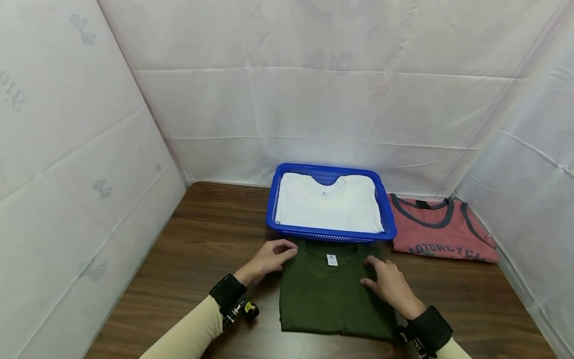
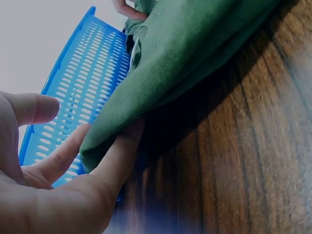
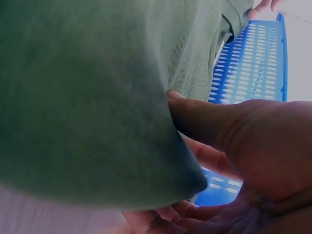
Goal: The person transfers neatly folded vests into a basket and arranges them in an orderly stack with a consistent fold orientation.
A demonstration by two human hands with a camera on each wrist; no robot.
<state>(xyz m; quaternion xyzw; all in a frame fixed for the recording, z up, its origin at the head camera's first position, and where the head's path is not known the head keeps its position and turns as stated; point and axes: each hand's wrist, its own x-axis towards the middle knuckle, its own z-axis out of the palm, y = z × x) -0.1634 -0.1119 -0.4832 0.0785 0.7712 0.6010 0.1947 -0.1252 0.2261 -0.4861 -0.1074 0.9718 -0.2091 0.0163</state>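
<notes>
Item 1: dark green T-shirt (image 1: pixel 334 294), knit cotton-like jersey with a fine ribbed weave (plain in the wrist views), folded into a neat rectangle, collar up with a small white neck label (image 1: pixel 332 260). It lies flat on the table, its collar edge just in front of the basket.

Item 2: blue plastic basket (image 1: pixel 331 234), rectangular, walls pierced with rows of small slots, glossy rim. Inside lies a folded white T-shirt (image 1: pixel 329 204), smooth and matte, filling the floor of the basket.

Item 3: faded red T-shirt (image 1: pixel 441 230) with dark trim at neck and sleeves and dark printed lettering, lying on the table just right of the basket.

Item 4: table (image 1: pixel 202 239), dark brown wood-grain surface, slightly glossy. White sheeting with creases walls it in on three sides.

Left hand (image 1: pixel 269 260): at the green shirt's upper left corner, fingers (image 2: pixel 114 163) extended and slid under the fabric edge, thumb apart above it; whether it pinches the cloth cannot be told.

Right hand (image 1: pixel 389 284): on the shirt's upper right part, thumb (image 3: pixel 207 119) on top of the cloth and fingers curled beneath the edge, gripping a fold of it.

Both wrists carry black straps.
</notes>
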